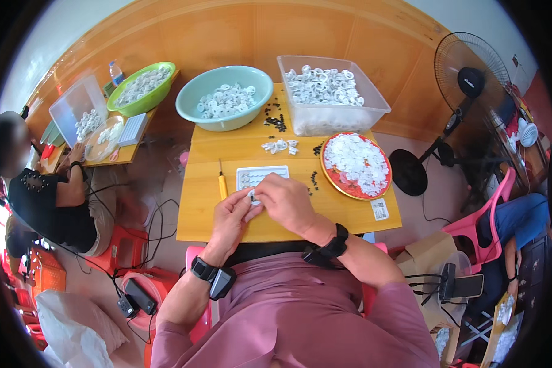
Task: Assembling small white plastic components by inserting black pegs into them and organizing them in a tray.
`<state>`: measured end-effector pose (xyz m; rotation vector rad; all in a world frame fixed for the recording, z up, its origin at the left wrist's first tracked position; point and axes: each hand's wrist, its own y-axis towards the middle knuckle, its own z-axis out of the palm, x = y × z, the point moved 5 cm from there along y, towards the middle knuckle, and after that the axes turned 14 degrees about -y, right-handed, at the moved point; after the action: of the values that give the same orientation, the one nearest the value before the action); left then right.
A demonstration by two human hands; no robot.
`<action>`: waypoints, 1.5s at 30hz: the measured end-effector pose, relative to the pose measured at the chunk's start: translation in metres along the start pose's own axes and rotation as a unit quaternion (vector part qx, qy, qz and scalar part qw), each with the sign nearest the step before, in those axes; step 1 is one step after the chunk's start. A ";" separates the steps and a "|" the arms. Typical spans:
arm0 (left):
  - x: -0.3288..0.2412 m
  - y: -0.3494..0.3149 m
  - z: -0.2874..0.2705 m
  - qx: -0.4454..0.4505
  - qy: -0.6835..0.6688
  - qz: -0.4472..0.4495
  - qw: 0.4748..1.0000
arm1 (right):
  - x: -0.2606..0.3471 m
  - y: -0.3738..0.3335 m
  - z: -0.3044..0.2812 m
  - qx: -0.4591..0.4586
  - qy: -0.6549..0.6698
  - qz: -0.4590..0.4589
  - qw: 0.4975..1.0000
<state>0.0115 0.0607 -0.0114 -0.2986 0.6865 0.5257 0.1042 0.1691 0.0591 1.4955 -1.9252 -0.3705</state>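
Note:
My left hand (pixel 232 213) and my right hand (pixel 283 202) meet just over the near part of the wooden table. The left fingers pinch a small round white plastic part (pixel 253 199) with something dark at its middle. My right fingertips are closed on the same part from above, and hide some of it. Right behind my hands lies a white tray (pixel 280 168) with round parts set in rows. A screwdriver (pixel 222 185) with a yellow handle rests left of the tray, its shaft pointing away from me.
Behind stand a teal basin (pixel 214 124) and a clear bin (pixel 337 122), both holding white parts. A red plate (pixel 345 183) of white pieces sits at right, near small black parts (pixel 277 124). Another person (pixel 58 202) works at a left table; a fan (pixel 470 81) stands right.

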 end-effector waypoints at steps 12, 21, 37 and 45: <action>-0.006 -0.005 0.006 0.008 0.044 0.007 0.999 | -0.015 -0.001 0.012 0.086 0.211 0.153 0.962; -0.011 -0.005 0.004 -0.046 0.113 0.022 0.992 | -0.033 0.009 0.005 0.179 0.207 0.122 0.954; -0.005 -0.001 0.009 -0.029 -0.052 -0.022 0.998 | -0.197 -0.006 -0.077 0.195 -0.248 0.253 0.915; -0.017 -0.008 0.000 -0.048 -0.073 -0.008 0.996 | -0.194 -0.002 -0.062 0.169 -0.223 0.229 0.932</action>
<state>0.0051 0.0480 0.0008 -0.3510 0.5185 0.5607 0.1699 0.3613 0.0403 1.1642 -2.7377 -0.1763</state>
